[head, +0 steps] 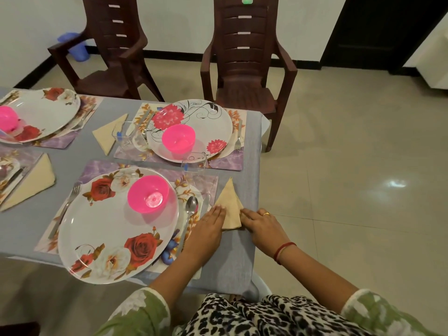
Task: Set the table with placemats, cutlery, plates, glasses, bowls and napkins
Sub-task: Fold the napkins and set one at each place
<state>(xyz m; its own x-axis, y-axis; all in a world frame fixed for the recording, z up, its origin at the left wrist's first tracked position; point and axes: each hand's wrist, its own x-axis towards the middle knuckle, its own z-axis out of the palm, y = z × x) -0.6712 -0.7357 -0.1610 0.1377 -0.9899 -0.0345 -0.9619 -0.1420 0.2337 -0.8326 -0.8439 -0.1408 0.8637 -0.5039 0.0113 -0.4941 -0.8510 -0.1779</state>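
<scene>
1. Scanning from the far left, two settings are cut off by the frame edge: a rose-patterned plate carrying a pink bowl, and below it a beige folded napkin lying beside a partly visible placemat. Both look finished, as far as the view shows.
2. Moving in, the near setting: a fork lies left of the big rose plate, which sits centred on its placemat with a pink bowl on top. Spoon and knife lie to the plate's right, handles toward the diner's edge.
3. Across the table, a second napkin, a clear glass and a dahlia-print plate make a mirrored place in front of the brown chair.
4. Another clear glass stands just beyond the near placemat's top right corner.
5. Now the action! The left hand lies flat, fingers together and extended, pressing the left edge of the triangular napkin.
6. The right hand, fingers also close together, pins the napkin's right corner; nothing is pinched.
7. The napkin lies on the grey tablecloth, just right of the knife, point aimed away. My read: both palms are flattening the fold so it lies neat and matches the other settings.
</scene>
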